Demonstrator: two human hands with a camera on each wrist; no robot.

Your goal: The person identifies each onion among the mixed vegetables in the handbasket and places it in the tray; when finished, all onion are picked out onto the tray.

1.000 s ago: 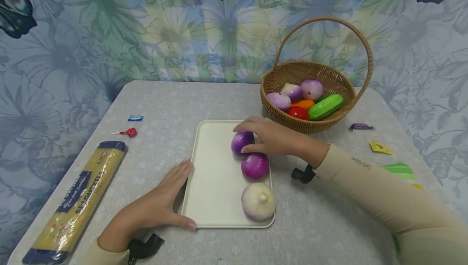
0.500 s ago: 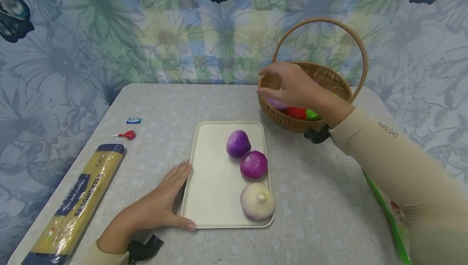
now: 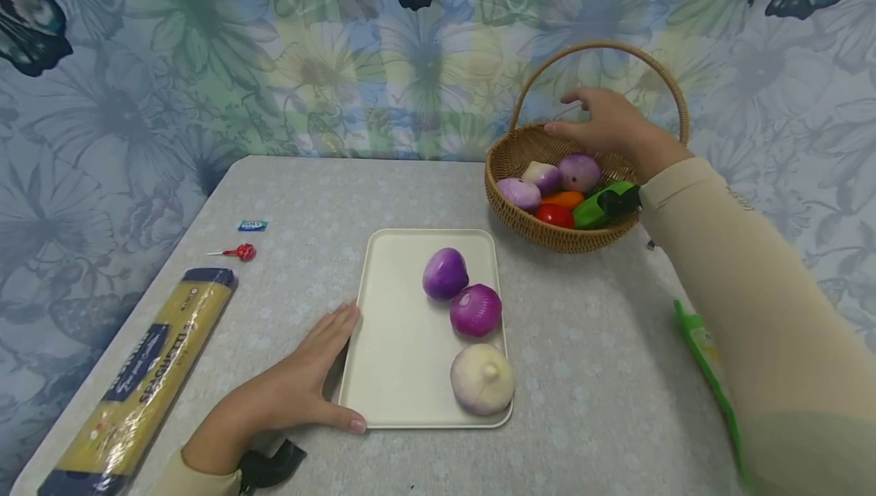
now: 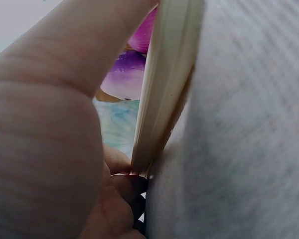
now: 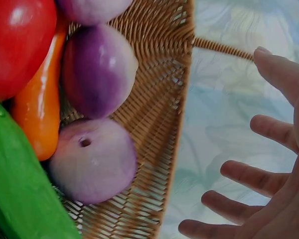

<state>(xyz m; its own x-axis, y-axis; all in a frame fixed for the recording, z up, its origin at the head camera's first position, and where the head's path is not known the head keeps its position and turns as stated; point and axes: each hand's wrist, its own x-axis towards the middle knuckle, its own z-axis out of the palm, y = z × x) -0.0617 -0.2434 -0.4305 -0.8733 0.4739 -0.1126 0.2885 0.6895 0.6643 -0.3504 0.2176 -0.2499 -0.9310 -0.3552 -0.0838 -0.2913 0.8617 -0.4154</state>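
risk notes, taken from the remote station; right hand [image 3: 611,128] hovers over the wicker basket [image 3: 520,154], fingers spread and grasping nothing, as the right wrist view confirms [image 5: 269,199]; the nearest item below it is a pale purple onion [image 3: 579,172], resting inside the basket against a second onion [image 3: 544,174] and beside an orange pepper [image 3: 566,197]; a third onion [image 3: 521,192], a red tomato [image 3: 555,214] and a green cucumber [image 3: 602,205] crowd the same bowl.

left hand [image 3: 287,393] lies flat on the bench [image 3: 582,374], fingers straight along the left rim of the cream tray [image 3: 390,344], thumb at the near edge; tray carries three onions in a row, dark purple [image 3: 445,273], magenta [image 3: 475,310], whitish [image 3: 482,378].

hazards, as i judge them: the basket handle [image 3: 677,100] arches close over the right hand, so a careless lift could snag wrist or sleeve and tip the basket; the onions are round and smooth, likely to slip from a shallow pinch; packed neighbours may roll when one is pulled; tray onions sit near the right rim, and a nudge could send one off onto the bench; tray is only steadied, not gripped, so a hard placement might shift it.
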